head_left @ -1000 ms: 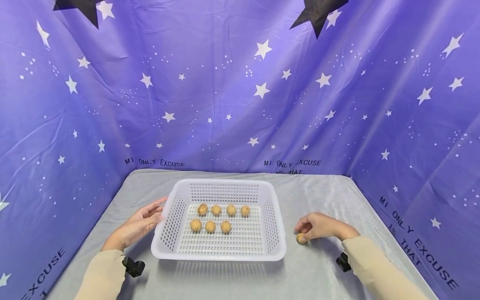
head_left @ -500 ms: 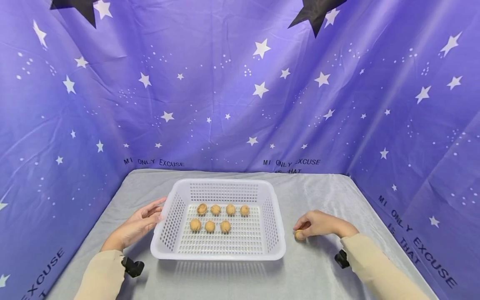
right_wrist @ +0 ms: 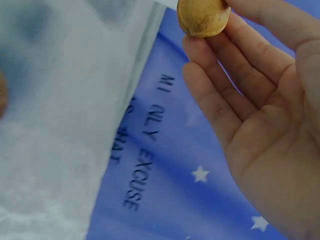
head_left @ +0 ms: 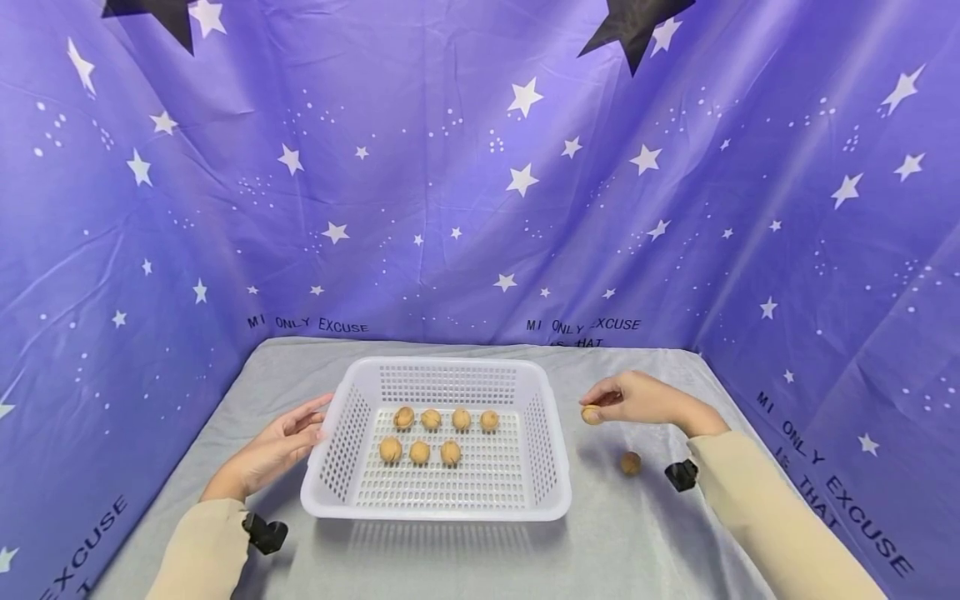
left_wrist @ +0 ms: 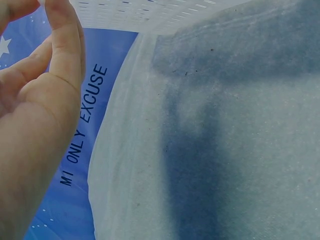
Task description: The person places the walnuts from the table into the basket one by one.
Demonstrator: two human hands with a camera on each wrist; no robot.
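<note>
My right hand [head_left: 637, 397] pinches a walnut [head_left: 590, 414] between thumb and fingertips, above the cloth to the right of the basket. In the right wrist view this light-brown walnut [right_wrist: 202, 17] shows at the top, against the fingertips. A second, darker walnut [head_left: 630, 463] lies on the cloth below and in front of that hand. My left hand [head_left: 270, 450] touches the left side of the white plastic basket [head_left: 551, 508], its fingers fairly straight and its thumb at the rim. Inside the basket sit several walnuts [head_left: 420, 452] in two rows, the back row longer.
Grey cloth [head_left: 450, 562] covers the table under the basket. A purple-blue curtain [head_left: 450, 167] with stars and lettering stands along the back and both sides. Each wrist carries a small black camera mount, such as the left mount [head_left: 266, 533].
My right hand has lifted the walnut off the cloth and moved it up and away from me. The darker walnut has come into view beneath. The left hand and basket stay put.
</note>
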